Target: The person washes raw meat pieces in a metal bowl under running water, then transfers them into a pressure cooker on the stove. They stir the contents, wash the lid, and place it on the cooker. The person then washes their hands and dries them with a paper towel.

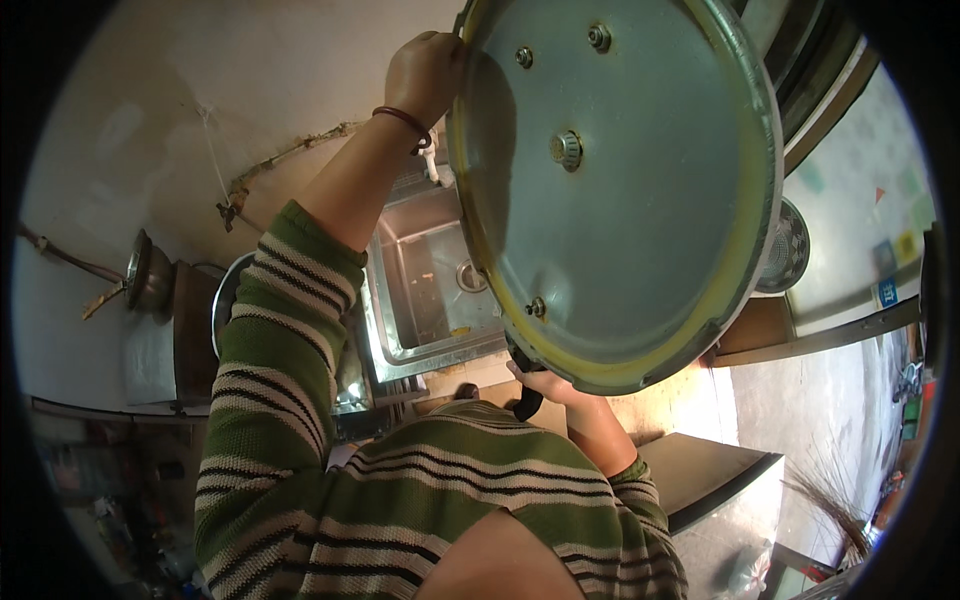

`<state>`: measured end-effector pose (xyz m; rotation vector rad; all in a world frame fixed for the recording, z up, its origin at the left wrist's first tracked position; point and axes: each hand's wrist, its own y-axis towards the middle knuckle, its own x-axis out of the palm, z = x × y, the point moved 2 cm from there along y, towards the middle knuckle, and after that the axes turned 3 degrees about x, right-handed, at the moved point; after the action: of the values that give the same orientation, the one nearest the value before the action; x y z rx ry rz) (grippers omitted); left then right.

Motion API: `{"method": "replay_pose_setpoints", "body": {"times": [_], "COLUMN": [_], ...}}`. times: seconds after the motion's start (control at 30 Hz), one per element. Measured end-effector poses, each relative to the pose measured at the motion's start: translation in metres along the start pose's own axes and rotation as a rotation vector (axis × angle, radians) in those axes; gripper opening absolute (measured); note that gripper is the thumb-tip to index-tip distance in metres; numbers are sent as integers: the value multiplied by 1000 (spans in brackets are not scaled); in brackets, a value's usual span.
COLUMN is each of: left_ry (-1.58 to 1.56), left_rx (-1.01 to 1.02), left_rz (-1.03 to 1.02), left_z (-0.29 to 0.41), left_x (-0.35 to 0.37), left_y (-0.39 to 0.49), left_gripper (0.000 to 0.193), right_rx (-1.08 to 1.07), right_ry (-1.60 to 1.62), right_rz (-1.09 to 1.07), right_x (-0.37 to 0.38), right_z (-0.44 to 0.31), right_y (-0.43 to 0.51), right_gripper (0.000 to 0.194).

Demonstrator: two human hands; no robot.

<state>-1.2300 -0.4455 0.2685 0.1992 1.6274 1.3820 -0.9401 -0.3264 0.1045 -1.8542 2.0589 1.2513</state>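
A large pressure cooker lid is held up before me, its metal underside towards the camera. A slotted vent cap and several nuts stand out from that underside, and a yellowish band runs inside the rim. My left hand grips the lid at its upper left edge, its fingertips hidden behind the rim. Low on the lid, my right hand holds a black handle; most of its fingers are out of sight. Behind the lid, a stainless steel sink is partly covered.
A white tap rises at the sink's far side. At left, a metal pot sits on a box-like stand. A patterned round bowl or strainer shows right of the lid. A low cabinet stands at my right, with bristly twigs beyond.
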Motion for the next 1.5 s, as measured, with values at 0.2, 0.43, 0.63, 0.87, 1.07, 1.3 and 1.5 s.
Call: {"method": "replay_pose_setpoints", "body": {"times": [0.2,0.43,0.63,0.87,1.07,1.3,1.5], "left_ry": [2,48,0,85,9,-95,-588], "left_rx": [150,375,524,909,1085,1346,1040], "left_rz": [84,167,111,342,390,434,-201], "left_z": [15,46,88,123,166,203,201], "left_x": [-16,-45,-71,-79,-95,-92,-91], "left_y": [31,63,94,74,43,-12,-51], "left_gripper": [14,11,7,7,17,27,27], "right_rx": [16,228,570,641,597,659,597], "right_ry": [47,381,613,643,615,699,1016], "right_rz": [27,-118,-255,-277,-260,-261,-251], "right_x": [0,5,13,21,27,20,28], "right_z": [2,4,10,14,19,10,18], "right_y": [-2,-3,-7,-7,-10,-7,-10], "right_gripper": [46,34,23,21,24,21,24]}}
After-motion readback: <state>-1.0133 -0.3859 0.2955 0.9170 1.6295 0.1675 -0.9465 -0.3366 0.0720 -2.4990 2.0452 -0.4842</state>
